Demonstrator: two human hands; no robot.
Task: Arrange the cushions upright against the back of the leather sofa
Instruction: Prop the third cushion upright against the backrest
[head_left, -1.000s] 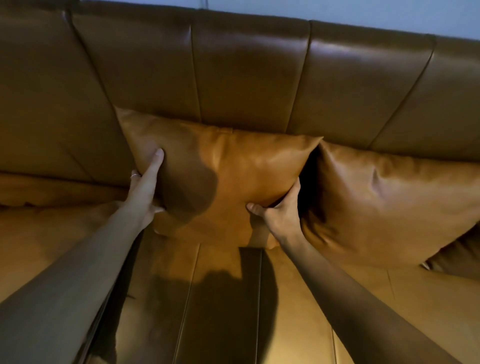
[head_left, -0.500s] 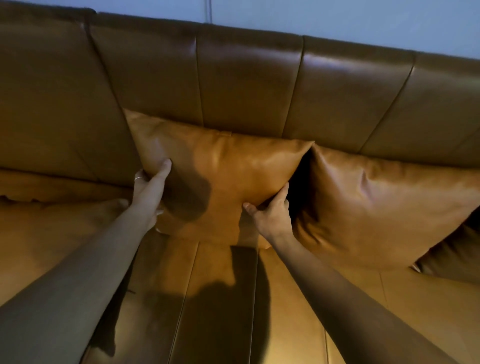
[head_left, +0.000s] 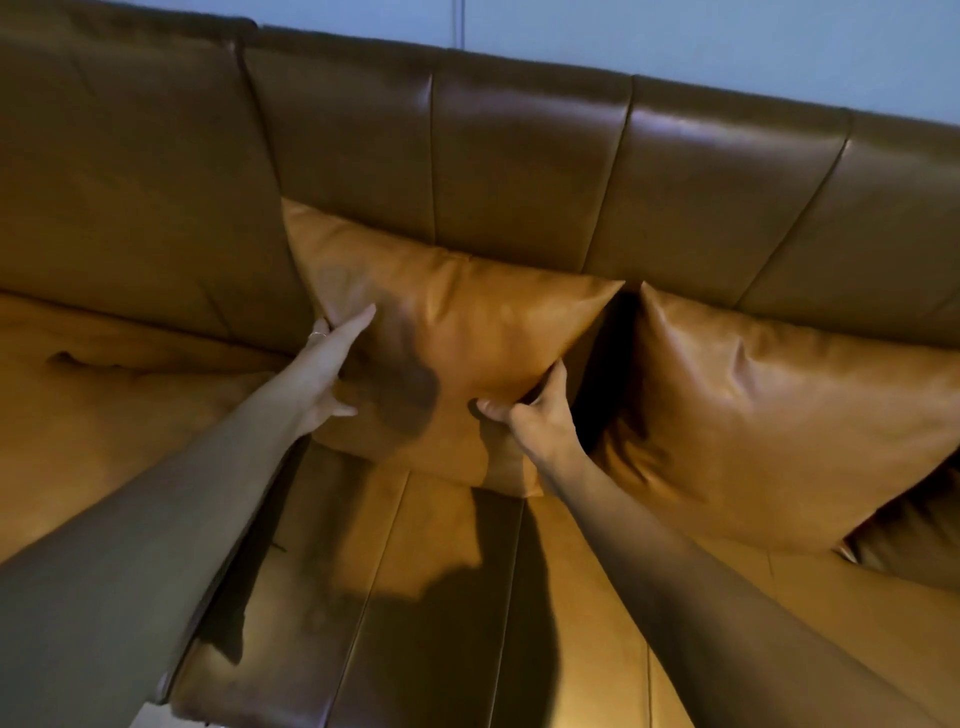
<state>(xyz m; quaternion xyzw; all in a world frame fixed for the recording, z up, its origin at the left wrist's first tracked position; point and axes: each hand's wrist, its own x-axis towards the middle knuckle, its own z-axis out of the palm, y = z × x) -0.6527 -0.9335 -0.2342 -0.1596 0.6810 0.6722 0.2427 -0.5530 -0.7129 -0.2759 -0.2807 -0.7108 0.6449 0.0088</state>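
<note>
A tan leather cushion (head_left: 467, 322) stands upright against the sofa back (head_left: 519, 166), near the corner where the back meets the left section. My left hand (head_left: 332, 369) grips its left edge, fingers behind and thumb in front. My right hand (head_left: 535, 415) pinches its lower right edge. A second tan cushion (head_left: 769, 415) leans against the back just to the right, with a dark gap between the two.
The seat (head_left: 415, 597) stretches toward me below the cushions. A lower seat section (head_left: 104, 395) lies to the left. Another cushion's corner (head_left: 914, 535) shows at the far right. A pale wall (head_left: 675, 36) rises behind the sofa.
The view has shifted so the cushions sit lower and further right. Both hands keep their hold on the left cushion, which stays against the back.
</note>
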